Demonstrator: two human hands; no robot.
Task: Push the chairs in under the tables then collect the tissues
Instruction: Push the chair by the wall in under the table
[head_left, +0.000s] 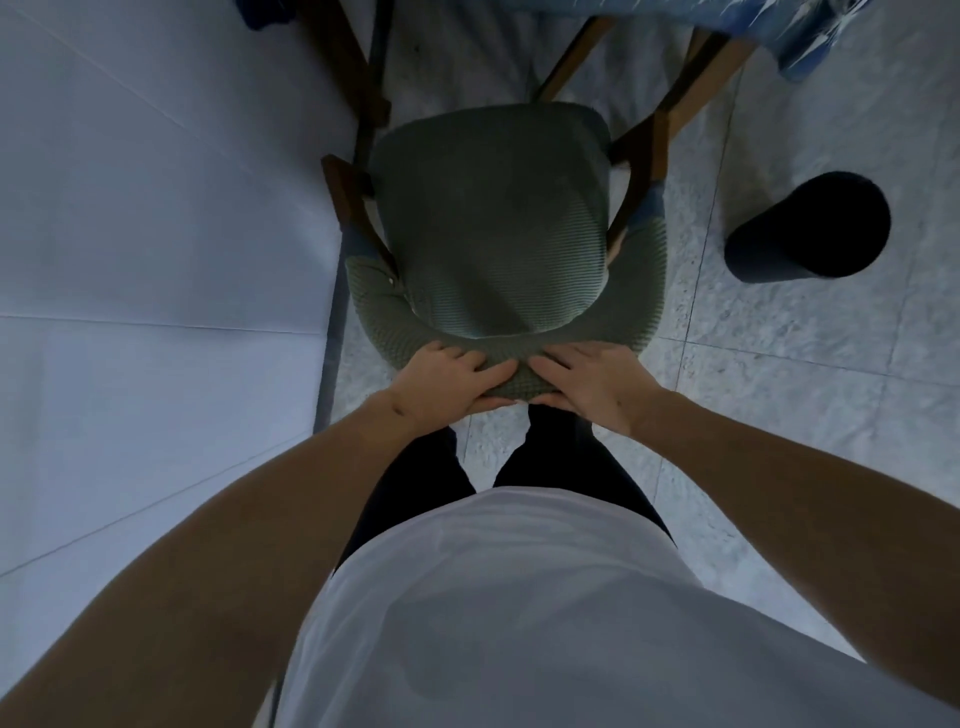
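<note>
A wooden chair (493, 218) with a green knitted cover on its seat and curved backrest stands right in front of me, seen from above. My left hand (447, 382) grips the top of the backrest, fingers over the front and thumb under the back edge. My right hand (587, 384) holds the same rail beside it, fingers spread over the fabric. The chair's front faces a table with a blue patterned cloth (810, 31) at the top of the view. No tissues are visible.
A white wall (156, 260) runs close along the chair's left side. A dark cylindrical bin (808, 228) stands on the tiled floor (779, 389) to the right. Wooden legs (363, 67) show beyond the chair.
</note>
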